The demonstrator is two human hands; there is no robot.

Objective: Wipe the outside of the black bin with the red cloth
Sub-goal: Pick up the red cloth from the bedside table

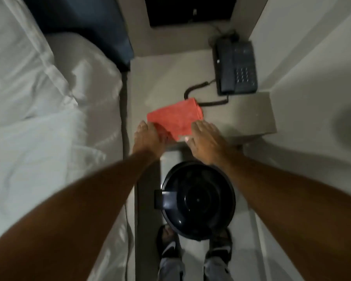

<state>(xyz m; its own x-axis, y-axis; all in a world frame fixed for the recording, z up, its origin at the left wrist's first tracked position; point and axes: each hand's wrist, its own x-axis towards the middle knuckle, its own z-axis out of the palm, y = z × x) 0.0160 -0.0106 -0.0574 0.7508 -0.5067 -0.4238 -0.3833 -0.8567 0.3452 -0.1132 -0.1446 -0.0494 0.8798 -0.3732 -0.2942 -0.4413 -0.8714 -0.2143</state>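
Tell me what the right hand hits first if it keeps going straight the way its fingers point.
The right hand points away from the body, its fingertips already at the near edge of the red cloth on the bedside table. It would probably meet the cloth first; height above it is unclear.
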